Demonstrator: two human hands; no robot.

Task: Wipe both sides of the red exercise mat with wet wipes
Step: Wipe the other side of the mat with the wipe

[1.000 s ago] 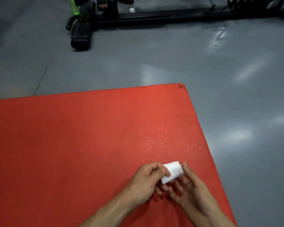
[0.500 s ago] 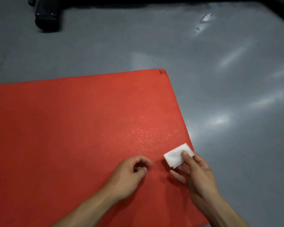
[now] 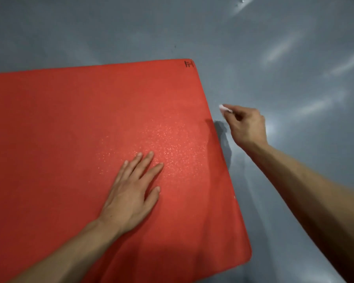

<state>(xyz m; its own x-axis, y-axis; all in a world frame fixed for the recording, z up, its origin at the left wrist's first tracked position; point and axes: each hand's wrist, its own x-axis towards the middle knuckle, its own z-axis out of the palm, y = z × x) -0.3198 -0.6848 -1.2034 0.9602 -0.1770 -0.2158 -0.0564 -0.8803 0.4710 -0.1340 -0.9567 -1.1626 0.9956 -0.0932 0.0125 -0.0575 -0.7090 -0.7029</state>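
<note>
While the right hand [image 3: 246, 125] pinches a white wet wipe [image 3: 224, 108] in its grip over the grey floor [image 3: 294, 58], just beyond the mat's right edge, the left hand [image 3: 131, 193] rests flat, fingers straight, on the red exercise mat [image 3: 70, 119] spread on that floor.

Glossy grey floor [image 3: 294, 48] streaked with pale light reflections
</note>
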